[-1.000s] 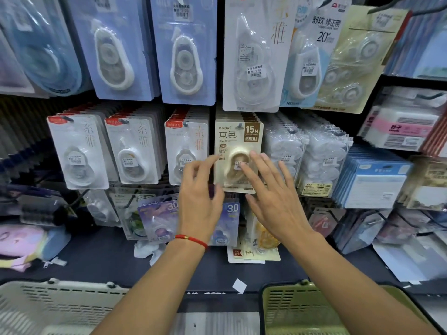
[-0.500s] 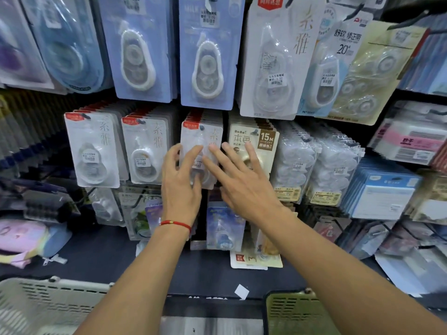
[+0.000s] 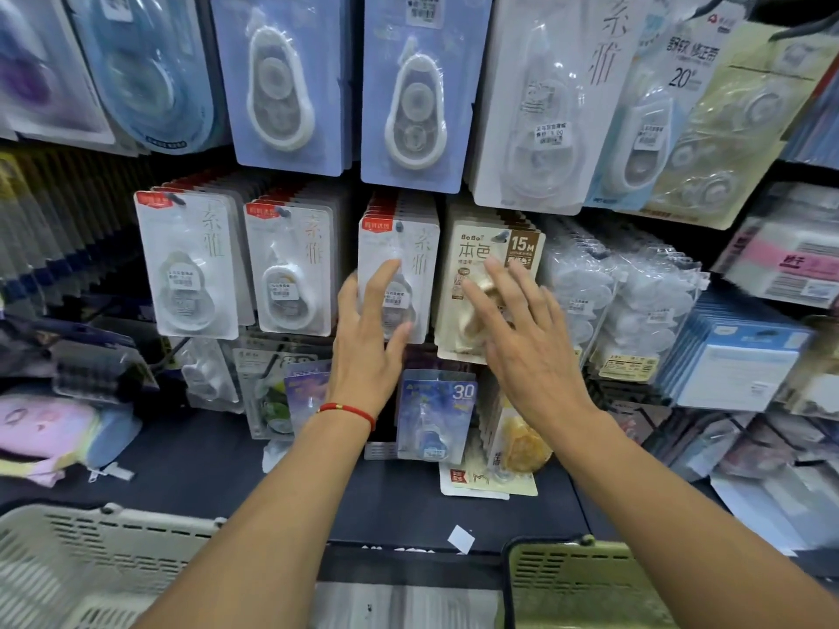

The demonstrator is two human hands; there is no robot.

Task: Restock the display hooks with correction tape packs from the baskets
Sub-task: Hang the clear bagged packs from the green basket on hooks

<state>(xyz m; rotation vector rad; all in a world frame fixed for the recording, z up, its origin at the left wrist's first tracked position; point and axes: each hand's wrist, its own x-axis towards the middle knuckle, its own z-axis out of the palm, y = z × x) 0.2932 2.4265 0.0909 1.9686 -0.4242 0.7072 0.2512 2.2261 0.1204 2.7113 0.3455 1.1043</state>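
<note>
**A:** ok going left to right: bottom left corner there's a pale beige basket (image 3: pixel 81 556), only its slotted rim is in shot so can't see what's in it. Above it, two rows of white correction tape packs (image 3: pixel 188 270) hang on hooks, red tab on top of each card.

**B:** and the hands?

**A:** left hand (image 3: pixel 367 351) with a red string bracelet (image 3: pixel 347 410) on the wrist is up against the third white pack row (image 3: pixel 408 247). Fingers are spread and pretty much straight, tips laid on the front card's blister. Not curled round anything, nothing held.

**B:** right one same deal?

**A:** mostly. Right hand (image 3: pixel 531 356) is just beside it, fingers fanned out straight over the tan BoBo 15M pack (image 3: pixel 495 256) hanging on the next hook. It's a bit blurred so I can't tell if the tips really touch the card or sit just off it. Also holding nothing.

**B:** what's under them

**A:** a blue pack marked 30 (image 3: pixel 436 415) between the two wrists, and a yellowish pack (image 3: pixel 517 442) next to it, leaning over a loose card on the dark shelf (image 3: pixel 190 465).

**B:** rest of the right side?

**A:** clear bagged packs (image 3: pixel 626 306) on hooks, then a stack of blue-and-white boxes (image 3: pixel 740 370). Bottom right, an olive green basket (image 3: pixel 585 583), again just the rim.
</note>
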